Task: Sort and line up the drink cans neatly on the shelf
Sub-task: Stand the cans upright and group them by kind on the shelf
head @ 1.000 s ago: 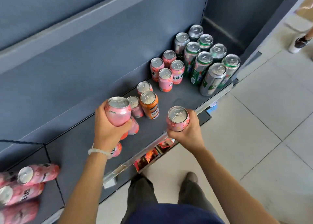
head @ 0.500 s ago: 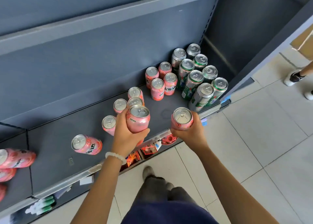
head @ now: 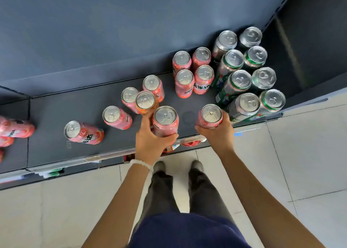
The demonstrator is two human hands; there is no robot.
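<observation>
Left hand: the left hand (head: 150, 140) wraps a pink can (head: 165, 122) from the near side, fingers curled round its wall, holding it upright over the near part of the shelf (head: 56, 150); whether its base touches the shelf I cannot tell.
Right hand: the right hand (head: 216, 135) grips a second pink can (head: 211, 116) the same way, upright, just left of the green block's near corner.
Why two at once: likely so both cans go into the pink rows in one move.
Pink block: four pink cans (head: 185, 83) stand in a tight square at the far side, touching the green ones; the near space in front of them looks like the slot for the held pair.
Green block: tall green cans (head: 238, 82) fill the right end in rows, sorted already.
Loose group: left of the hands an orange can (head: 145, 102) stands among pink ones (head: 129, 97), unsorted; it will need its own spot.
Stragglers: further left, two pink cans (head: 82, 133) stand apart and out of line, and more pink ones (head: 15, 128) sit at the far left edge.
Progress: judged about half done.
</observation>
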